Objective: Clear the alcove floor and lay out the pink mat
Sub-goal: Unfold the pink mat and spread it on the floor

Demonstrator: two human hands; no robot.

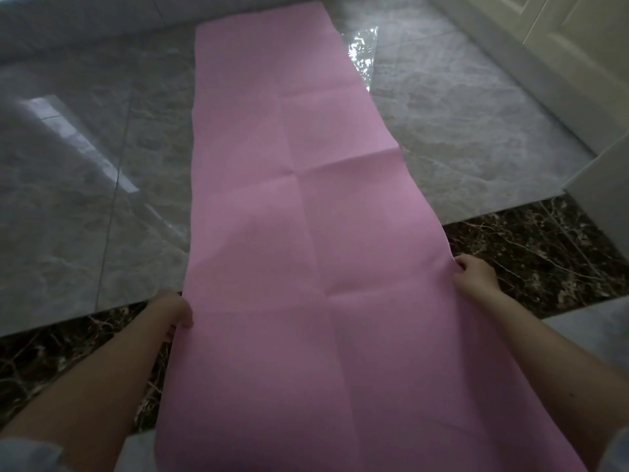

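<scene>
A long pink mat (299, 212) with fold creases stretches from the bottom of the view up to the far wall, lying over the grey marble floor (85, 185). My left hand (177, 313) grips the mat's left edge, fingers curled under it. My right hand (474, 272) pinches the right edge. The near part of the mat seems slightly lifted between my hands.
A clear plastic sheet (362, 49) lies beside the mat's far right edge. A dark brown marble strip (531, 247) crosses the floor under the mat. Cream cabinet doors (551, 39) line the right side and a low grey wall (85, 25) runs along the back.
</scene>
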